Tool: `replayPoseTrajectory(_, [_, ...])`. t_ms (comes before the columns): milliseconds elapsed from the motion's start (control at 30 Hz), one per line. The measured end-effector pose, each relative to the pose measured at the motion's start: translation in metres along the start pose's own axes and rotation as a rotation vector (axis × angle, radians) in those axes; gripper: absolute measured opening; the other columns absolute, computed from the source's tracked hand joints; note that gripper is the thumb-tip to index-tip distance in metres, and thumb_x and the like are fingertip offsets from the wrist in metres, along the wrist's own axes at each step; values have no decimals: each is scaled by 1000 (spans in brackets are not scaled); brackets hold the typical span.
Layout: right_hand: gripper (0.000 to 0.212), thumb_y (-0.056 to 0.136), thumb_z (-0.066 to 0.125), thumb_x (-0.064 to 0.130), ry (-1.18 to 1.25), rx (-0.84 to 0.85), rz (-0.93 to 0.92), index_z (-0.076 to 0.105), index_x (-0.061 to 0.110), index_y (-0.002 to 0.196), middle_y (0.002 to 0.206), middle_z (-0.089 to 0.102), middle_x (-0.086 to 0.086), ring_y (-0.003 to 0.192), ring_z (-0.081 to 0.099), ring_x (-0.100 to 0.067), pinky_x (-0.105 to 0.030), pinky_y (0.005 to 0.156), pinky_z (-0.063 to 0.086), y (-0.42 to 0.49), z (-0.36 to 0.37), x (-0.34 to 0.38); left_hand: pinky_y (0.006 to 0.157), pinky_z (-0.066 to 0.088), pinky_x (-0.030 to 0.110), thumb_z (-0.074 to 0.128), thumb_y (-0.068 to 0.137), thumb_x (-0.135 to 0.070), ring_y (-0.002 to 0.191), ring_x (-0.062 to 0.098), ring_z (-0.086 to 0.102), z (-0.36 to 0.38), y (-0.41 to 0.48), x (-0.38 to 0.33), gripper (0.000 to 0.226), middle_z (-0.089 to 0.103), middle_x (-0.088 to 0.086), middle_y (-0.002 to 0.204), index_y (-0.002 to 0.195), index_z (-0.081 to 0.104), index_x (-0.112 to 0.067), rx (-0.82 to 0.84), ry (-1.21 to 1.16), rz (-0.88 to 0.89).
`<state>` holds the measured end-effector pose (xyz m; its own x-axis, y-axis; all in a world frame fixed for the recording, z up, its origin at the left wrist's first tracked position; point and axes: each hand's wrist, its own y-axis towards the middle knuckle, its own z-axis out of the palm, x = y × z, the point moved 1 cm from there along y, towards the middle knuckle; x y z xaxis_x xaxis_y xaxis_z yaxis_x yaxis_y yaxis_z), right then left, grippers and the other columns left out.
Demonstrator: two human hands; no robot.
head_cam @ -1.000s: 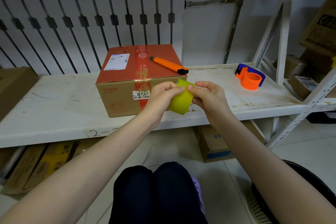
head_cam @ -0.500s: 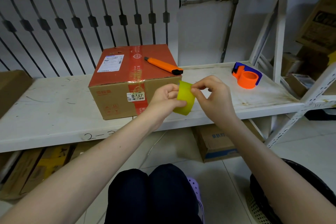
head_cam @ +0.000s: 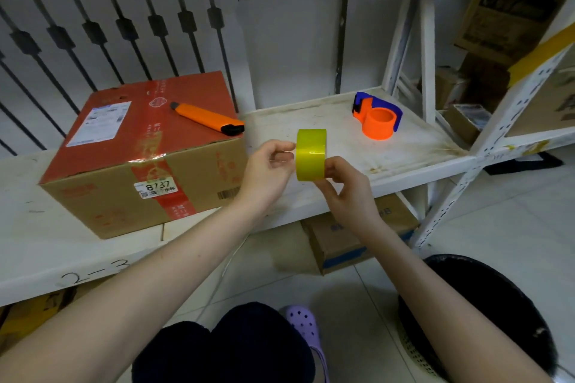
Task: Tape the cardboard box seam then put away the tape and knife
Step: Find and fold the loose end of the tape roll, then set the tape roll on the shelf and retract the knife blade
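Note:
A yellow-green tape roll (head_cam: 311, 154) is held edge-on above the shelf's front edge. My right hand (head_cam: 342, 188) grips it from below and behind. My left hand (head_cam: 267, 174) pinches at its left rim with thumb and fingertips. Left of the hands, a cardboard box (head_cam: 146, 158) with a red top and red tape over its seam sits on the white shelf (head_cam: 389, 155). An orange utility knife (head_cam: 207, 118) with a black end lies on the box top, near its right edge.
An orange and blue tape dispenser (head_cam: 378, 116) sits on the shelf at the right, near the white upright posts. Cardboard boxes lie under the shelf and on the right rack. A black basket (head_cam: 497, 317) stands on the floor at lower right. My knees are below.
The roll has been raised and turned from tilted to upright and edge-on. My right hand has shifted from the roll's top to underneath it; the view has moved closer.

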<state>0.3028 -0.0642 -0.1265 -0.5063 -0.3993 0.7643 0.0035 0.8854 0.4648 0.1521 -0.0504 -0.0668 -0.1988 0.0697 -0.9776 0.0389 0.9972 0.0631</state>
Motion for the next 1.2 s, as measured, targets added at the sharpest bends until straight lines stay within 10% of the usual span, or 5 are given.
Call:
replayPoseTrajectory(167, [28,82,58,0,-436,-60,-76,66,7,108,97,69,-17,85,62,-38,-40,68,50,46,-18,-59,64,45,13,53,82,3,70,5,56,-1,35,-23,27,63,-3,83,83,66,-20,-23,290,224])
replayPoseTrajectory(500, [26,67,57,-3,-823,48,-3,67,5,90,92,68,-16,89,62,-40,-38,58,52,136,9,-122,65,44,23,54,78,-2,72,12,59,-20,95,-53,22,65,-6,81,78,68,-19,-111,679,379])
replayPoseTrajectory(1200, [36,85,54,8,-793,-1,204,54,5,120,121,54,-18,115,47,-35,-41,73,47,138,32,-78,73,49,25,56,82,-1,83,14,62,-66,81,-47,20,68,-3,89,82,70,-16,-156,660,332])
